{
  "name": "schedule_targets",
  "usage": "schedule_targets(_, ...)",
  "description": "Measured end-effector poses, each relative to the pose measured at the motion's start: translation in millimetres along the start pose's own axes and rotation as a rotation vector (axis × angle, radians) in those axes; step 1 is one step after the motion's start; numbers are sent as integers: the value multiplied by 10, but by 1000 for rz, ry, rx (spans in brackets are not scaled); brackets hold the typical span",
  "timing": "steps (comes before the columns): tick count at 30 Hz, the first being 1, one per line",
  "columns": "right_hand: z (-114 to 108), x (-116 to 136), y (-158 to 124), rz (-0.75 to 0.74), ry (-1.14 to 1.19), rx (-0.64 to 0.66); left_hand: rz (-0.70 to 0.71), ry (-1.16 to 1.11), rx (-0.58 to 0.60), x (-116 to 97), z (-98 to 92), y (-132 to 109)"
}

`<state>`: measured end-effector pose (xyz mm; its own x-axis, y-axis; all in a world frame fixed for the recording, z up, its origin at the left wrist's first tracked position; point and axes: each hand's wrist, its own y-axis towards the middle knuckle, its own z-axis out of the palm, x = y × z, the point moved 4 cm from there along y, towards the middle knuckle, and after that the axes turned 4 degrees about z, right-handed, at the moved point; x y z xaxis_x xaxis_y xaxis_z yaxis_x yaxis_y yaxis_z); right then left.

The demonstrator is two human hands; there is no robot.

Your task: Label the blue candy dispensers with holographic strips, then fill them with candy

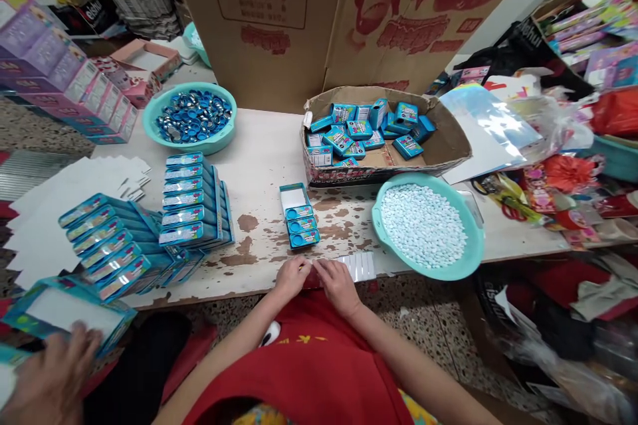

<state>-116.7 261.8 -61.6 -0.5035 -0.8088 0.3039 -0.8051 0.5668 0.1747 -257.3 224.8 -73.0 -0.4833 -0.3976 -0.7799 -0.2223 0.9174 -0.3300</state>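
My left hand (293,277) is at the table's front edge, thumb and fingers pinched together. My right hand (339,287) meets it from the right, its fingers closed and their tips close to the left fingertips. Whatever lies between them is too small to name. Beside my right fingers is a sheet of clear strips (363,266) on the table edge. Just beyond my hands stands an open blue display box (294,194), with several small blue boxes (302,224) in its near part and its white inside showing at the far end.
A turquoise basin of white pellets (476,239) stands right, another basin of blue caps (149,126) back left. Small boxes lie in a cut-down carton (386,176). Stacked blue boxes (184,199) stand left. A co-worker's hand (62,372) touches a blue box (70,309) at lower left.
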Motion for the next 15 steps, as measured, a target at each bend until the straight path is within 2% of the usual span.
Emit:
schedule_targets(4, 98, -8, -180, -46, 51, 32, -44, -40, 17, 86, 37, 47)
schedule_targets(7, 75, -67, -171, 15, 39, 47, -72, -42, 23, 121, 49, 84)
schedule_targets(11, -53, -114, -33, 47, -24, 63, -106, 7, 37, 125, 50, 138)
schedule_targets(15, -323, -77, 11, -66, -67, 198, -122, 96, 48, 122, 39, 156)
